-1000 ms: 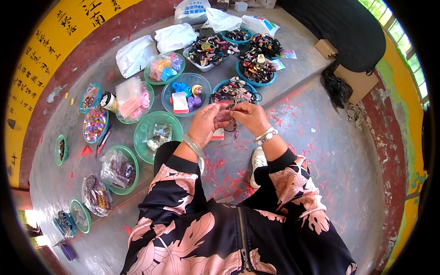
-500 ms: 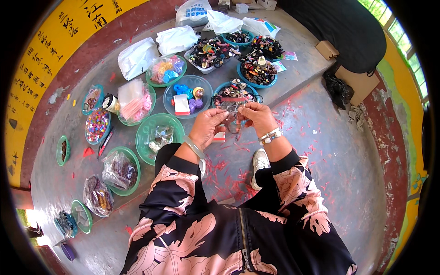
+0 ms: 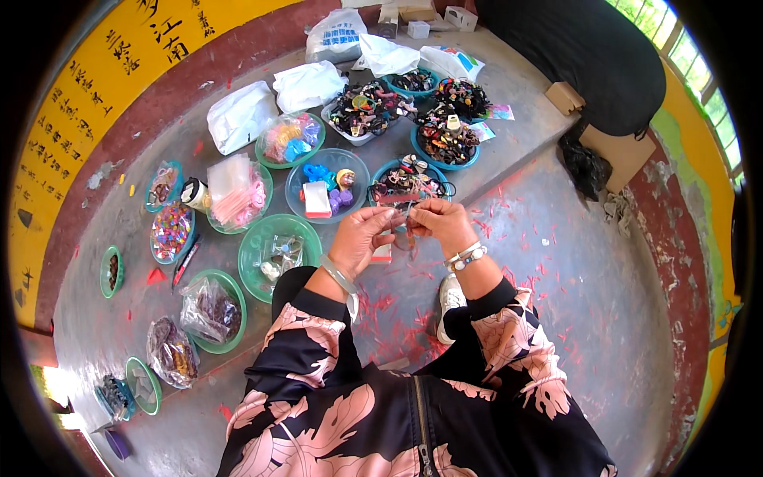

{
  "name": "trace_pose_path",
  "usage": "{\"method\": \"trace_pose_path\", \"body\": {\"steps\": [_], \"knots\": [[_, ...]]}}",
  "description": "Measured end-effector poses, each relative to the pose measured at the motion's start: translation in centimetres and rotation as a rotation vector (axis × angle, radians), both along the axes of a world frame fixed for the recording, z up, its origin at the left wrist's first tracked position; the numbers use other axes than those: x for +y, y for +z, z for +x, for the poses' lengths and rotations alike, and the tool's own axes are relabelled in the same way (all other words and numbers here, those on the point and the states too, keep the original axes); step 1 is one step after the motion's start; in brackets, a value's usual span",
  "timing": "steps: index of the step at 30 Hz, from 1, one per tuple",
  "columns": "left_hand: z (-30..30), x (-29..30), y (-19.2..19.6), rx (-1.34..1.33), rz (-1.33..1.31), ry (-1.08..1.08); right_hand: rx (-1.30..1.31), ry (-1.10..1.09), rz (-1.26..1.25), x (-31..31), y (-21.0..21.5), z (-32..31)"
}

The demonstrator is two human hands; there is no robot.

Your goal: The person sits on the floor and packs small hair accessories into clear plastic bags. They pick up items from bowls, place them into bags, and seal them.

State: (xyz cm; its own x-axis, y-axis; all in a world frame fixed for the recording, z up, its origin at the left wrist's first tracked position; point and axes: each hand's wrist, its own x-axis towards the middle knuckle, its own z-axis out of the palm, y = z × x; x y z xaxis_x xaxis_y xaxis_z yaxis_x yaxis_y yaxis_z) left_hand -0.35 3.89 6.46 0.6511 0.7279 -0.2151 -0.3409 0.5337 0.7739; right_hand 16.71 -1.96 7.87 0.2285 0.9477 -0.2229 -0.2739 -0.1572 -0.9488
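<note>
My left hand (image 3: 362,240) and my right hand (image 3: 445,228) meet in front of my body, fingertips pinched close together. Between them they hold a small clear plastic bag (image 3: 404,213), which appears to have a reddish strip along its top; its contents are too small to make out. A pale bangle circles the left wrist, and a beaded bracelet the right. Just beyond my fingers stands a blue basin of dark hair ties (image 3: 409,176). Partly hidden below my hands is a red and white box (image 3: 381,254).
At the left stand a green basin (image 3: 248,280) with clear packets, a clear bowl (image 3: 327,188) of colourful pieces, and a bowl of bright beads (image 3: 172,232). White bags (image 3: 241,118) lie farther back. Red scraps (image 3: 389,318) litter the floor around my shoes. A raised step edge runs beyond my right hand.
Both hands have come slightly lower, and their fingertips are closer together. The clear bag shows less above the fingers than before. The whole view has shifted a little.
</note>
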Motion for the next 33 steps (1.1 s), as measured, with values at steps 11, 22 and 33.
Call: {"method": "trace_pose_path", "body": {"steps": [11, 22, 33], "knots": [[-0.1, 0.0, -0.1, -0.119, -0.011, 0.052, 0.082, 0.009, -0.005, -0.2, 0.9, -0.2], [-0.1, 0.1, -0.7, -0.137, -0.004, 0.061, -0.151, -0.274, 0.045, 0.5, -0.2, -0.2], [0.7, -0.5, -1.1, 0.035, 0.118, 0.090, -1.458, -0.247, 0.702, -1.3, 3.2, -2.9]]}}
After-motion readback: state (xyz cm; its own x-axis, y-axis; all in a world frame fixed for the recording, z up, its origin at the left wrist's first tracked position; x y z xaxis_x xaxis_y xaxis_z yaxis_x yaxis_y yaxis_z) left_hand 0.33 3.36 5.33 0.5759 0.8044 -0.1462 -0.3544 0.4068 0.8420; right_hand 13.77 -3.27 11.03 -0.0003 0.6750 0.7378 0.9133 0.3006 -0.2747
